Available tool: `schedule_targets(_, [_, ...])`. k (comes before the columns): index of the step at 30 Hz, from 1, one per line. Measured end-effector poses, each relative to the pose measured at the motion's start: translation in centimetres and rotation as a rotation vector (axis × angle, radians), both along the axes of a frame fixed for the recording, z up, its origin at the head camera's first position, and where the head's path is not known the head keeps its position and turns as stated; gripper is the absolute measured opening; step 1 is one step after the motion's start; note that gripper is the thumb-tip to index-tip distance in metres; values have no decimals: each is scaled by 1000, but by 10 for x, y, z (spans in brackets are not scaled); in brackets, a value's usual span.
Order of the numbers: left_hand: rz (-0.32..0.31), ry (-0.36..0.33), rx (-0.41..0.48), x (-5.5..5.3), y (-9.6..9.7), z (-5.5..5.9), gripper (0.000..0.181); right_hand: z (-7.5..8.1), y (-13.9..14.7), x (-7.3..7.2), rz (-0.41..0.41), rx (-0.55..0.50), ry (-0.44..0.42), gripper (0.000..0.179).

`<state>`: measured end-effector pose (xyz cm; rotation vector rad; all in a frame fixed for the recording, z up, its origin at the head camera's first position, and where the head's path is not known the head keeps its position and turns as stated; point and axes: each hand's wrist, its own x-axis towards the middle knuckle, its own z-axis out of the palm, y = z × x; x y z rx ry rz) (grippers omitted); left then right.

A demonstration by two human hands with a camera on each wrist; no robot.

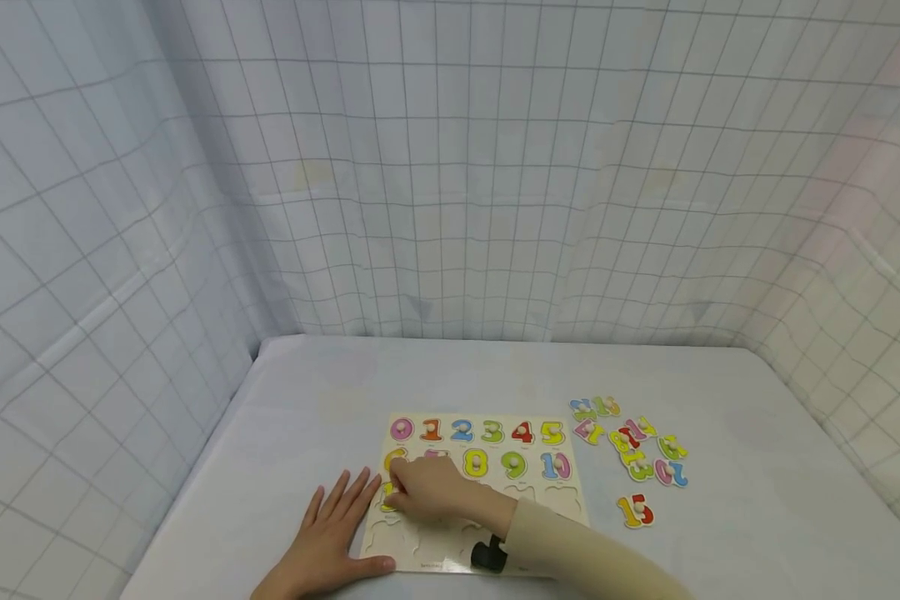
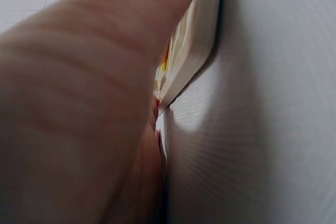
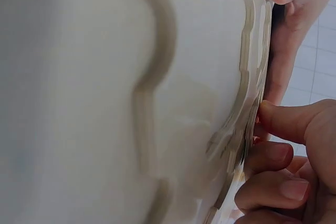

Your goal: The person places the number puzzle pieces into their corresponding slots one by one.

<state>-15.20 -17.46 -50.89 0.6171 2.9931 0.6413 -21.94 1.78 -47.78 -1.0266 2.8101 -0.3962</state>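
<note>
A wooden number puzzle board (image 1: 438,554) lies on the white table, with knobbed number pieces in its top two rows. My right hand (image 1: 438,487) reaches over its left side, thumb and index finger pinching a yellow number piece (image 1: 387,497) at the left of the third row. The fingers partly cover that piece. In the right wrist view, the right thumb (image 3: 294,121) and curled fingers meet low at the board's surface. My left hand (image 1: 326,537) lies with fingers spread beside the board's left edge, its thumb resting on the lower left corner.
Several loose number pieces (image 1: 633,446) lie in a group right of the board, some overlapping. A red and yellow 15 piece (image 1: 636,510) sits nearer the front. Recesses (image 1: 562,498) show in the lower rows. Gridded white curtains (image 1: 457,208) surround the table.
</note>
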Motion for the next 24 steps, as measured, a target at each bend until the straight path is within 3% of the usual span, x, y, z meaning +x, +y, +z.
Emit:
schedule_targets(8, [-5,-23,4,-1,1,1,108,1,-4,2,-6,-30,-53,29])
schedule_targets(24, [10,-49,-7,-1,2,3,109,1,-5,3,-23,-4,-43,31])
